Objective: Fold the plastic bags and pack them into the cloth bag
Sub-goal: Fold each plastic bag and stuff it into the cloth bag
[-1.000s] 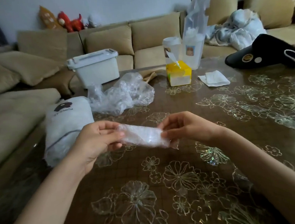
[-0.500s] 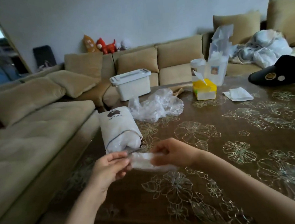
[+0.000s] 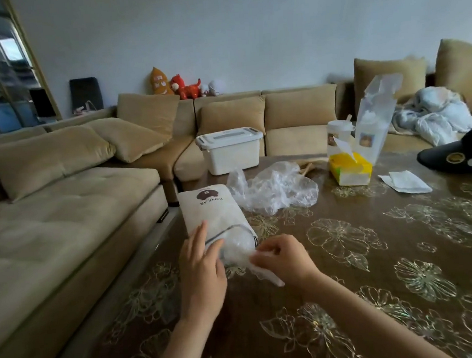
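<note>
A white cloth bag (image 3: 209, 209) with a brown logo lies on the table's left side, its mouth toward me, with clear plastic showing inside it. My left hand (image 3: 201, 267) rests on the bag's mouth edge with straight fingers. My right hand (image 3: 283, 257) pinches a folded clear plastic bag (image 3: 266, 274) right at the mouth of the cloth bag. A crumpled heap of clear plastic bags (image 3: 272, 188) lies just beyond the cloth bag.
A brown table (image 3: 378, 252) with gold flower patterns carries a yellow tissue box (image 3: 349, 169), a white napkin (image 3: 405, 182), a tall clear package (image 3: 373, 127) and a black cap (image 3: 463, 151). A white lidded bin (image 3: 231, 150) sits on the beige sofa (image 3: 60, 211).
Both hands carried the folded plastic bag leftward to the cloth bag. My left hand let go of it and now rests on the cloth bag's mouth. The camera has tilted up.
</note>
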